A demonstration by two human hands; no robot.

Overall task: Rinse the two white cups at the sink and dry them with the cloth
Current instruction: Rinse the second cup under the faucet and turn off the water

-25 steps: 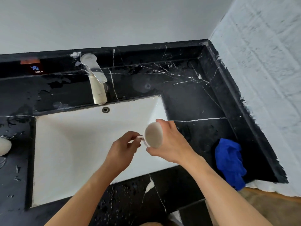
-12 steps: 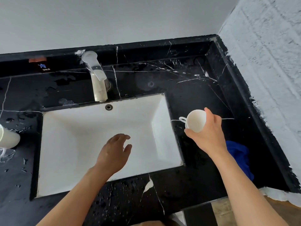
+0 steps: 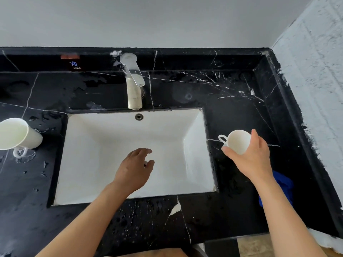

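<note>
My right hand (image 3: 250,160) grips a small white cup (image 3: 237,140) over the black counter just right of the sink; its handle points left and its mouth faces away from me. My left hand (image 3: 134,168) hovers over the white sink basin (image 3: 104,145), fingers apart and holding nothing. A second white cup (image 3: 17,134) lies on its side on the wet counter left of the sink, mouth toward the left edge of view. The blue cloth (image 3: 284,188) lies on the counter at the right, partly hidden behind my right forearm.
A metal faucet (image 3: 132,84) stands behind the basin with no water running. The black marble counter (image 3: 167,219) is spotted with water drops. A raised black ledge and a white wall (image 3: 315,89) close off the right side.
My right hand carried the cup from over the basin to the right, above the counter. My left hand let go of the cup and stayed over the basin. The view widened leftward, showing the second cup.
</note>
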